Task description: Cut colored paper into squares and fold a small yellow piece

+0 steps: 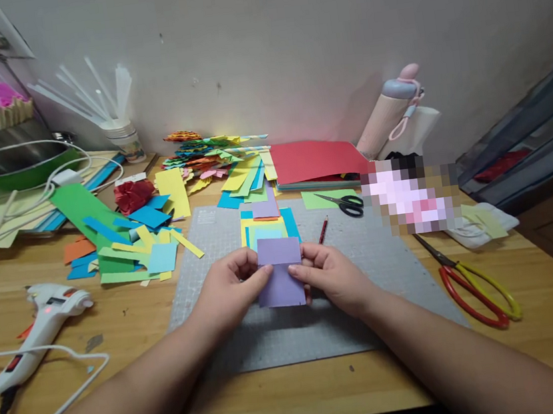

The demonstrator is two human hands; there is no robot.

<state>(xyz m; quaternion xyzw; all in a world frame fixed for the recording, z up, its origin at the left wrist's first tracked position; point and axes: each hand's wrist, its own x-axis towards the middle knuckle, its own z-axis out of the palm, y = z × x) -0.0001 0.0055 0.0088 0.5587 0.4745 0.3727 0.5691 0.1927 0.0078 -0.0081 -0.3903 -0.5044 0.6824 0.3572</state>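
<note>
A small purple paper [281,273] is held over the grey cutting mat [252,337], its upper part folded down. My left hand [230,286] pinches its left edge, thumb on top. My right hand [330,274] pinches its right edge the same way. Just beyond the paper lies a stack of coloured paper squares [268,225], yellow, blue and purple, on the mat. A red pencil [323,230] lies right of that stack.
A white glue gun [39,330] with its cable lies at the left. Loose paper scraps [124,239] cover the left back. Black scissors [344,204] and red-and-yellow scissors [473,290] lie at the right. Red card [316,160], a pink bottle [389,116] and a cup of sticks [119,135] stand by the wall.
</note>
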